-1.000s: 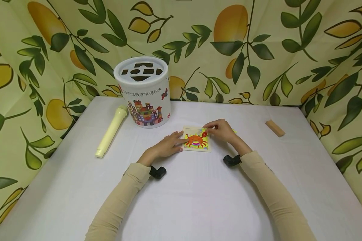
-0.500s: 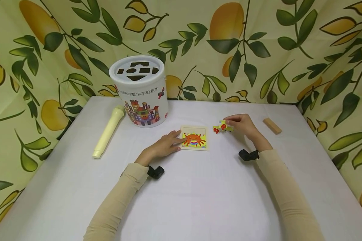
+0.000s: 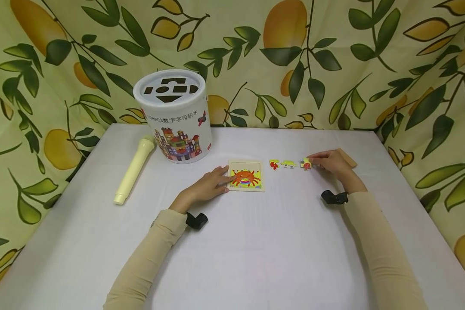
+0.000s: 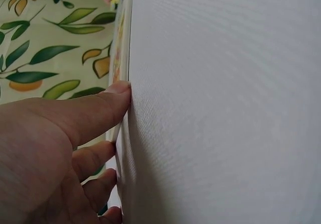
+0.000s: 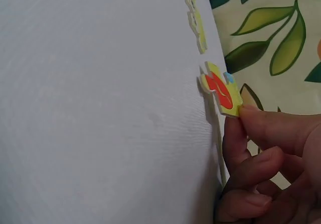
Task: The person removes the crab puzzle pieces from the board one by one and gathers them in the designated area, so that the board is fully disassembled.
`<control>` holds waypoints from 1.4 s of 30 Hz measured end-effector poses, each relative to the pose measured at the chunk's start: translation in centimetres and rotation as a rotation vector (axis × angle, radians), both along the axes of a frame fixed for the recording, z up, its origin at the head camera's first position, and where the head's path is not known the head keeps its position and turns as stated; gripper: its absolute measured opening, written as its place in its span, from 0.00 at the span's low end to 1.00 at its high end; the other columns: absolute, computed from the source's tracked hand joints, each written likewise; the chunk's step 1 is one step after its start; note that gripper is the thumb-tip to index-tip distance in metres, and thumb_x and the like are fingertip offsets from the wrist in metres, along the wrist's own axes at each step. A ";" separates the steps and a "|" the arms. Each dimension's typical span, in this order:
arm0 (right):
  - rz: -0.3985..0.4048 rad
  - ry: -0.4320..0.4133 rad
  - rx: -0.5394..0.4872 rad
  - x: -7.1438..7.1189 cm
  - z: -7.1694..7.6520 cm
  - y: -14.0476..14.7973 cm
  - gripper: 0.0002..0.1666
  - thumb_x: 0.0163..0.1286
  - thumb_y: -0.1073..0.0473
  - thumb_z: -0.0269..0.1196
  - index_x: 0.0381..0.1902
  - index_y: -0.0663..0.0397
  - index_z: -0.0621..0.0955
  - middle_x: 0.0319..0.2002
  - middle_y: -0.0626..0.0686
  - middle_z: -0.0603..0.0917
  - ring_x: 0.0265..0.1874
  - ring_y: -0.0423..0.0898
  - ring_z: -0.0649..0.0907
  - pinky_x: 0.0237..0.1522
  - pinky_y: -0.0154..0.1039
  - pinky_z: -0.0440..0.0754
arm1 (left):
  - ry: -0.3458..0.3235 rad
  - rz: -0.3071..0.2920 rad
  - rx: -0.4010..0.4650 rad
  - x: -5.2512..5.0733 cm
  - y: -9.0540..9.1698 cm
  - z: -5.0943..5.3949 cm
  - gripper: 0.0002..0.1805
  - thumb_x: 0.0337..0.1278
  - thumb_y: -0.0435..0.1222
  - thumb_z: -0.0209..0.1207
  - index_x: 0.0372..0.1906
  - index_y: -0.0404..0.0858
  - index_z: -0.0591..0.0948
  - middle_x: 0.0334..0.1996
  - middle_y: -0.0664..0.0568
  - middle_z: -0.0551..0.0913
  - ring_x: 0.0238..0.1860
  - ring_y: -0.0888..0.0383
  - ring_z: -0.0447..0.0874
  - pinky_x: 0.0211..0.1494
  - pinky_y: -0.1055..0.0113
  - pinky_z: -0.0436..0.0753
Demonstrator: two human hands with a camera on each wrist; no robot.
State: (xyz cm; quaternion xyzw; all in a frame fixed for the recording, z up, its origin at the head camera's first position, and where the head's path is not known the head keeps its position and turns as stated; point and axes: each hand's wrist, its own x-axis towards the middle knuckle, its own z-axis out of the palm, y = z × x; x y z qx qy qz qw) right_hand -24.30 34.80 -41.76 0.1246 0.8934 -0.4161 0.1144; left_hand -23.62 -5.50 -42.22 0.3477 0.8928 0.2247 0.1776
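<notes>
A small wooden puzzle board (image 3: 246,163) with an orange crab picture lies on the white table; the top row of its frame shows bare wood. My left hand (image 3: 205,185) rests at its left side with fingers spread, one over the picture. In the left wrist view, the thumb (image 4: 108,103) touches the board's edge. Right of the board, my right hand (image 3: 335,164) pinches a yellow and red puzzle piece (image 5: 220,91) between thumb and forefinger, tilted just off or on the table. Two more pieces, one with red (image 3: 274,164) and one yellow (image 3: 289,164), lie between board and hand.
A white block bucket (image 3: 174,116) with a shape-cut lid stands at the back left. Beside it lies a pale yellow toy microphone (image 3: 133,172). A wooden block (image 3: 348,158) lies behind the right hand, partly covered. A fruit-patterned cloth (image 3: 232,56) hangs round the table.
My right hand has lifted a piece from the board's top right corner and carried it right, past the other two pieces. My left hand stays at the board.
</notes>
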 end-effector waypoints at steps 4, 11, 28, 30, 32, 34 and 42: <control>0.003 -0.039 0.048 -0.3 0.0 -0.4 0.24 0.67 0.51 0.55 0.56 0.58 0.76 0.39 0.51 0.75 0.34 0.45 0.69 0.30 0.31 0.69 | 0.001 0.004 0.006 0.1 -0.1 0.1 0.25 0.63 0.41 0.52 0.65 0.44 0.67 0.72 0.43 0.51 0.73 0.43 0.41 0.70 0.41 0.48; -0.014 -0.032 0.112 -0.7 0.1 -1.2 0.22 0.67 0.53 0.55 0.55 0.60 0.76 0.54 0.62 0.75 0.41 0.49 0.71 0.31 0.29 0.69 | 0.012 0.012 0.002 0.2 -0.3 0.2 0.25 0.63 0.41 0.52 0.65 0.45 0.68 0.72 0.43 0.51 0.73 0.43 0.42 0.70 0.42 0.48; 0.192 0.203 0.195 -0.7 1.4 -6.6 0.18 0.67 0.57 0.55 0.49 0.63 0.79 0.41 0.62 0.79 0.35 0.49 0.72 0.31 0.35 0.70 | 0.025 0.008 0.006 0.0 -0.1 -0.1 0.25 0.63 0.41 0.52 0.65 0.47 0.67 0.72 0.44 0.50 0.73 0.44 0.43 0.71 0.43 0.48; 0.272 0.212 0.182 -1.0 1.5 -8.9 0.17 0.67 0.59 0.55 0.48 0.63 0.80 0.38 0.61 0.80 0.31 0.48 0.74 0.29 0.34 0.71 | 0.023 0.011 0.005 0.0 -0.1 -0.1 0.25 0.63 0.42 0.52 0.65 0.47 0.67 0.72 0.44 0.50 0.73 0.44 0.42 0.71 0.43 0.48; 0.343 0.212 0.158 -1.3 1.4 -11.3 0.16 0.67 0.60 0.55 0.48 0.62 0.80 0.35 0.59 0.81 0.29 0.47 0.75 0.27 0.33 0.71 | 0.018 0.015 0.004 0.0 0.0 -0.2 0.25 0.63 0.42 0.52 0.65 0.47 0.67 0.72 0.45 0.50 0.73 0.44 0.42 0.71 0.44 0.48; 0.401 0.213 0.133 -1.6 1.3 -13.6 0.15 0.67 0.60 0.55 0.47 0.62 0.81 0.33 0.58 0.80 0.28 0.46 0.75 0.27 0.32 0.71 | 0.013 0.016 0.004 0.0 0.0 -0.2 0.25 0.63 0.42 0.52 0.65 0.47 0.67 0.72 0.45 0.50 0.73 0.44 0.42 0.71 0.44 0.48; 0.540 0.215 0.110 -2.0 0.4 -19.1 0.15 0.66 0.59 0.56 0.47 0.59 0.81 0.34 0.55 0.81 0.30 0.45 0.75 0.35 0.34 0.72 | 0.022 0.010 0.014 0.1 0.0 -0.3 0.24 0.64 0.41 0.52 0.64 0.45 0.68 0.72 0.44 0.52 0.72 0.43 0.44 0.70 0.43 0.50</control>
